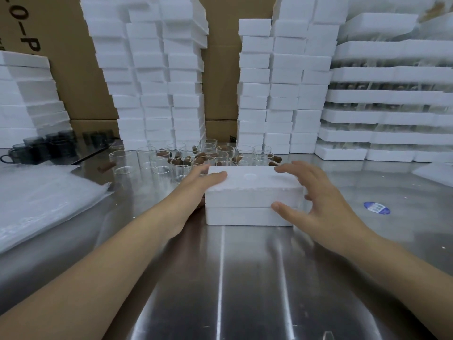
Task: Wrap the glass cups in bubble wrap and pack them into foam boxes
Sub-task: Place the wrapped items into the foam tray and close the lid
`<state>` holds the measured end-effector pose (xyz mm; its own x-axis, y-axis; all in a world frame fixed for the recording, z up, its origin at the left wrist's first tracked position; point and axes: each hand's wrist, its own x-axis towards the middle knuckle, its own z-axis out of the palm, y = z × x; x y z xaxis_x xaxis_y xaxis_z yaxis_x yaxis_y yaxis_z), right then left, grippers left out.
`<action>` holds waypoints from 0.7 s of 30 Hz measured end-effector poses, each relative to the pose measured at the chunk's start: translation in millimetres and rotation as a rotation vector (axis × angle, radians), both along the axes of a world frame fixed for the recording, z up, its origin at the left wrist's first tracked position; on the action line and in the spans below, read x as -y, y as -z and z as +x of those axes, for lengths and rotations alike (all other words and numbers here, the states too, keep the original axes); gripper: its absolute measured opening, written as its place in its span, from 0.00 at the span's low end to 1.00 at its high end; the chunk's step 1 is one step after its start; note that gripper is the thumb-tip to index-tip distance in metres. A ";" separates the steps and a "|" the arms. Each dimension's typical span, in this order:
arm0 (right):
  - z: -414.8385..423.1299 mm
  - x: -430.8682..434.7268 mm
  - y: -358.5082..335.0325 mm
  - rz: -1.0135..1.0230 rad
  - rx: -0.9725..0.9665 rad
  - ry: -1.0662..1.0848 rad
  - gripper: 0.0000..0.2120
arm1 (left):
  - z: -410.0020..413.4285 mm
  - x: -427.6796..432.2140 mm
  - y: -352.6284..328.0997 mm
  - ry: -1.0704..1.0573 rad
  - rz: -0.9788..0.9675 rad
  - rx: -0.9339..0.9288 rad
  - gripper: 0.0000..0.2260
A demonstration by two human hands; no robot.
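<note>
The closed white foam box [252, 200] sits on the steel table [245, 278], my left hand [203, 182] flat on its lid, right hand [318, 200] spread round its end. Many clear glass cups [220, 155] behind await wrapping.

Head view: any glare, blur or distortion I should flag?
Head view: streaky glare runs down the steel table. Wide-angle distortion makes the foam stacks lean outward. The left hand and right hand are slightly soft at the fingertips. The foam box is sharp. The glass cups are low-contrast, with edges that merge.
</note>
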<state>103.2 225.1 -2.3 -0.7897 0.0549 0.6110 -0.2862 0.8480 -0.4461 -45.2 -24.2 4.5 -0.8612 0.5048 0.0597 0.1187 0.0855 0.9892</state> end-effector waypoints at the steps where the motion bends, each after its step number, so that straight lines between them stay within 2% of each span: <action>1: -0.1 0.0 1.1 0.004 0.004 -0.002 0.27 | 0.8 0.8 1.7 0.013 -0.011 0.002 0.26; 5: -0.3 -1.0 1.7 0.015 -0.011 -0.003 0.22 | 0.4 -2.3 0.2 -0.018 -0.016 -0.001 0.16; 8: -0.1 -0.6 0.5 0.023 -0.025 -0.008 0.21 | -2.1 -2.5 2.0 -0.036 -0.011 0.005 0.17; 11: 0.2 0.6 -0.3 0.016 -0.026 -0.017 0.21 | 1.6 -3.8 -0.4 -0.038 -0.024 0.009 0.06; 13: 0.1 1.1 -0.4 0.015 -0.025 -0.022 0.20 | 2.2 -4.5 -0.4 -0.045 -0.037 0.022 0.15; 15: -0.2 1.4 -0.9 0.010 -0.014 -0.019 0.20 | 4.9 -5.7 -0.2 -0.052 -0.012 0.046 0.06; 16: -0.5 1.5 -1.1 0.010 -0.010 -0.017 0.20 | 8.0 -6.5 -1.2 -0.045 0.009 0.056 0.08; 18: -0.6 1.2 -0.8 0.013 -0.005 -0.016 0.20 | 13.1 -8.3 -2.4 -0.078 0.101 0.109 0.24; 19: -0.5 1.0 -0.6 0.014 -0.004 -0.017 0.20 | 13.9 -10.0 -3.9 -0.091 0.132 0.130 0.29; 21: -0.6 0.6 -0.2 0.012 0.001 -0.021 0.20 | 16.8 -14.1 -8.6 -0.097 0.133 0.133 0.31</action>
<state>102.5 224.6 -2.1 -0.7910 0.0303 0.6110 -0.3041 0.8471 -0.4358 -28.4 -10.1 13.2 -0.9103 0.4140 0.0032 -0.0158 -0.0425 0.9990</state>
